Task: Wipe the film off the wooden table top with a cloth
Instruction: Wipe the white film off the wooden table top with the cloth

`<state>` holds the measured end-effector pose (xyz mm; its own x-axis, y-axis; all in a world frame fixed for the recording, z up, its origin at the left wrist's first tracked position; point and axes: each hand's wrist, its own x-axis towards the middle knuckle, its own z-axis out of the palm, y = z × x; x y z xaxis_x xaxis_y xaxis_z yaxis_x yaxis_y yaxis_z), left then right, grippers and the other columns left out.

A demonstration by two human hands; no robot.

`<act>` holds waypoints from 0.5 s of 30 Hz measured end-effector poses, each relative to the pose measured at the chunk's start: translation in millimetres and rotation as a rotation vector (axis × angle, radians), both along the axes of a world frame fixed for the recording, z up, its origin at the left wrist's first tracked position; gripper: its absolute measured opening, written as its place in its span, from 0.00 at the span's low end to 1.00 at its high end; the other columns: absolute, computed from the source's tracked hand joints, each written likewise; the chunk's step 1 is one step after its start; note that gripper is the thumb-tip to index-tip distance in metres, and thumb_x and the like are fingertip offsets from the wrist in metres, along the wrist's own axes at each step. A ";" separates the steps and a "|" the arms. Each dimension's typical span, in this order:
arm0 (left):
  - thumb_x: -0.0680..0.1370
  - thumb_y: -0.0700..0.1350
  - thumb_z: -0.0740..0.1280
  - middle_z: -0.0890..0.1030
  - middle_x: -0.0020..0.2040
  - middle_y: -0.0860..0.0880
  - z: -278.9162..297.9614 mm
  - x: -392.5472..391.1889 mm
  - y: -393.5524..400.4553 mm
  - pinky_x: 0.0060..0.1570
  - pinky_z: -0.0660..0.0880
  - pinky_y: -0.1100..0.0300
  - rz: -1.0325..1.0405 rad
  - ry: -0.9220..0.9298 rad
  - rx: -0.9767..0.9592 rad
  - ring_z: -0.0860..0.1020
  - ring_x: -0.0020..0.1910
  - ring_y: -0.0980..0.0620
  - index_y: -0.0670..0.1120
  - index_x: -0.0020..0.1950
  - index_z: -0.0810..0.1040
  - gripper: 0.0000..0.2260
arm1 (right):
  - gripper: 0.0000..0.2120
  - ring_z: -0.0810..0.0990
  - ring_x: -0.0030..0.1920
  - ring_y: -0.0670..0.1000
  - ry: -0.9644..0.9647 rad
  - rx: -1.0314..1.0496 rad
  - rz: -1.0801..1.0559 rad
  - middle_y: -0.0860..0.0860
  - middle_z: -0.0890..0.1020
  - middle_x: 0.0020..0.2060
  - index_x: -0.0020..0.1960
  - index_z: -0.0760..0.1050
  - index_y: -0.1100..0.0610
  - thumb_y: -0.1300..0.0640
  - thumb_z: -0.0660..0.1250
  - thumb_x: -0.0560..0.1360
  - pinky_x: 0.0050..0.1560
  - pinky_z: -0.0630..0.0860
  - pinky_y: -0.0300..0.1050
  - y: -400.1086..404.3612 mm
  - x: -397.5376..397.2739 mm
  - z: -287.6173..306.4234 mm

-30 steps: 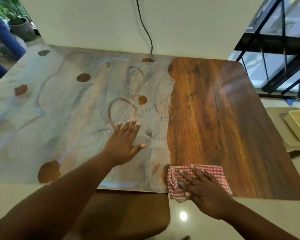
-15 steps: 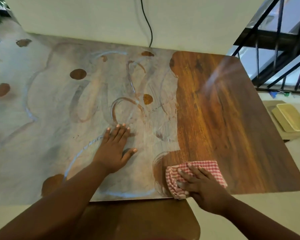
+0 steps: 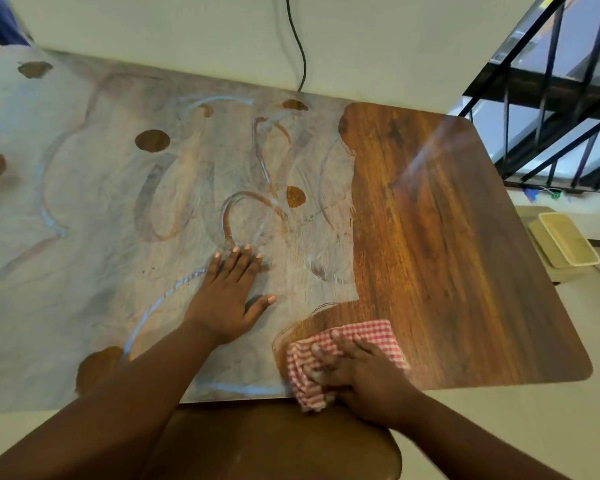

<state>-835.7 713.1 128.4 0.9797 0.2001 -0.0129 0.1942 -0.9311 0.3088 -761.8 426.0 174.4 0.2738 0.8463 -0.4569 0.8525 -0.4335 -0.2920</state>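
Note:
The wooden table top (image 3: 447, 237) is bare, glossy brown on its right part. A grey-white film (image 3: 101, 254) with smear marks and round bare spots covers the left and middle. My left hand (image 3: 229, 299) lies flat on the film, fingers straight and together, thumb spread. My right hand (image 3: 357, 372) presses a red-and-white checked cloth (image 3: 371, 334) onto the table near its front edge, at the border between film and bare wood. The cloth's front end hangs slightly over the edge.
A brown chair seat (image 3: 274, 441) sits under the front edge. A black cable (image 3: 300, 43) runs down the pale wall behind. Black railing (image 3: 551, 98) stands at the right, and a yellow tray (image 3: 565, 240) lies on the floor beside the table.
My right hand has pushed the cloth leftward into the film along the front edge, baring a curved patch of wood. My left hand stays flat in place.

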 end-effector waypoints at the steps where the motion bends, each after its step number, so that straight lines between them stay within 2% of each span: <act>1: 0.76 0.69 0.39 0.46 0.79 0.48 0.4 -0.1 0.2 0.73 0.32 0.52 -0.001 -0.004 -0.006 0.40 0.77 0.51 0.46 0.79 0.48 0.38 | 0.20 0.35 0.73 0.46 -0.005 -0.018 -0.055 0.33 0.48 0.70 0.70 0.59 0.34 0.42 0.53 0.79 0.70 0.36 0.46 -14.6 9.6 1.6; 4: 0.77 0.69 0.41 0.47 0.79 0.48 1.1 0.4 0.3 0.74 0.34 0.51 -0.002 -0.015 -0.015 0.40 0.77 0.51 0.46 0.79 0.49 0.37 | 0.18 0.45 0.76 0.45 -0.050 -0.069 -0.308 0.31 0.51 0.68 0.67 0.67 0.36 0.45 0.59 0.78 0.73 0.46 0.50 -38.7 46.5 11.9; 7: 0.77 0.69 0.42 0.49 0.79 0.47 2.2 0.0 -1.0 0.75 0.36 0.50 0.003 -0.020 -0.012 0.41 0.77 0.51 0.46 0.79 0.50 0.37 | 0.20 0.48 0.76 0.49 -0.144 -0.085 -0.413 0.36 0.53 0.73 0.70 0.65 0.38 0.46 0.59 0.79 0.72 0.50 0.53 -10.6 73.2 17.4; 10: 0.77 0.69 0.43 0.50 0.79 0.47 3.2 -1.6 -1.2 0.75 0.36 0.50 0.008 -0.024 -0.008 0.42 0.77 0.51 0.46 0.79 0.51 0.37 | 0.20 0.50 0.76 0.52 -0.152 0.001 -0.304 0.40 0.59 0.74 0.70 0.65 0.37 0.45 0.57 0.79 0.72 0.46 0.53 33.6 56.9 10.5; 12: 0.77 0.69 0.43 0.52 0.78 0.46 5.7 -1.9 -1.6 0.75 0.37 0.50 0.005 -0.024 -0.016 0.44 0.78 0.50 0.45 0.79 0.53 0.37 | 0.20 0.47 0.76 0.53 -0.098 0.046 -0.157 0.42 0.59 0.74 0.70 0.65 0.38 0.45 0.56 0.78 0.71 0.40 0.53 46.4 26.6 2.3; 15: 0.78 0.68 0.44 0.55 0.78 0.46 9.3 -2.3 -4.2 0.75 0.39 0.51 0.011 -0.022 -0.010 0.47 0.78 0.49 0.44 0.78 0.56 0.36 | 0.23 0.37 0.74 0.52 -0.047 0.040 0.076 0.39 0.50 0.74 0.73 0.57 0.37 0.42 0.49 0.77 0.68 0.32 0.52 26.8 8.6 -4.3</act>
<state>-838.0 708.9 137.7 0.9775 0.2108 0.0065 0.1975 -0.9259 0.3221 -753.3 452.9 170.1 0.2286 0.8828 -0.4104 0.8957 -0.3559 -0.2666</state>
